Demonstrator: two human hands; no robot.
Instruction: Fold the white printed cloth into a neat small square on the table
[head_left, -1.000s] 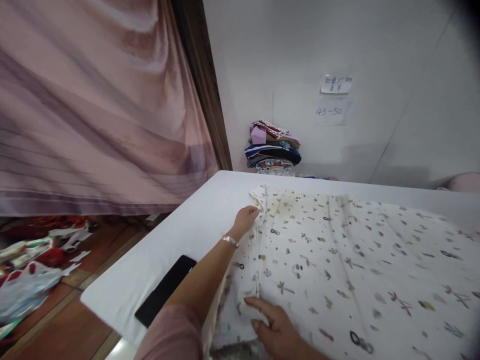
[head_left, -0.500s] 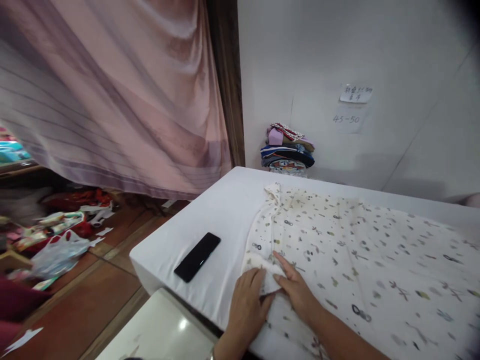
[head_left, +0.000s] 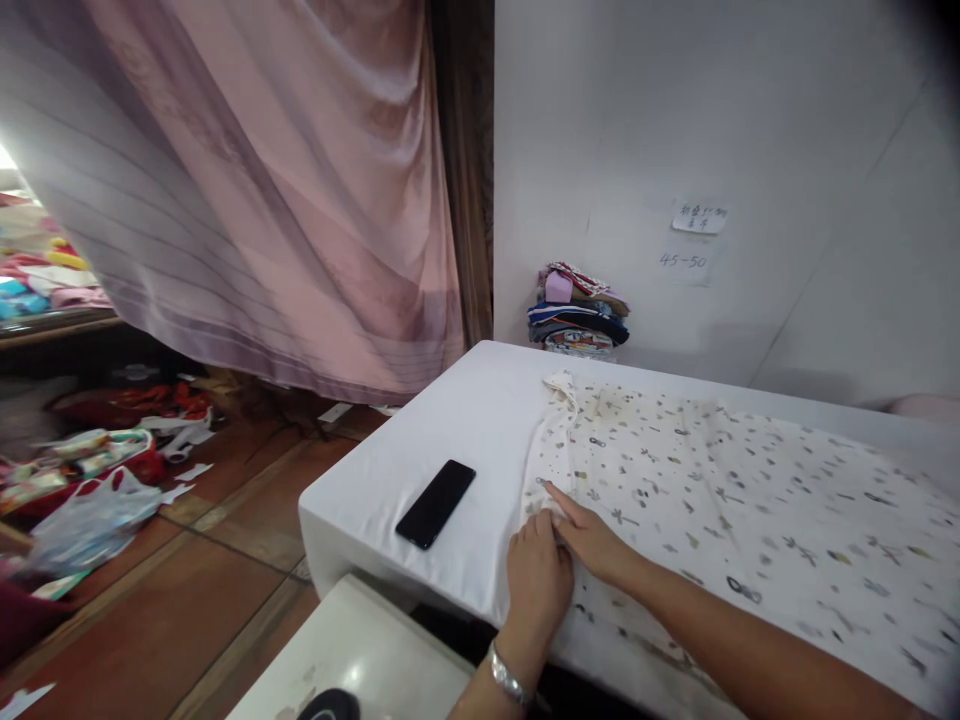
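A white cloth (head_left: 675,510) printed with small grey, green and brown motifs lies spread over the white-covered table (head_left: 367,480). My left hand (head_left: 538,570) is curled over the cloth's left edge near the table's front, its fingers closed on the fabric. Right against it, my right hand (head_left: 592,535) pinches the same edge, with the index finger stretched forward along the cloth. The bit of fabric between the hands is mostly hidden by the fingers. Beyond them, the far left corner of the cloth is bunched up. A black phone (head_left: 436,503) lies left of my hands.
A pale cabinet top (head_left: 367,650) with a round black object (head_left: 330,705) stands before the table. Folded clothes (head_left: 577,310) are stacked by the wall. A pink curtain (head_left: 300,200) hangs at left, above a plastic bag (head_left: 97,520) on the tiled floor.
My hands have come closer together, and the folded cloth that showed between them is now mostly covered. The view has shifted left, so the phone and table appear farther right.
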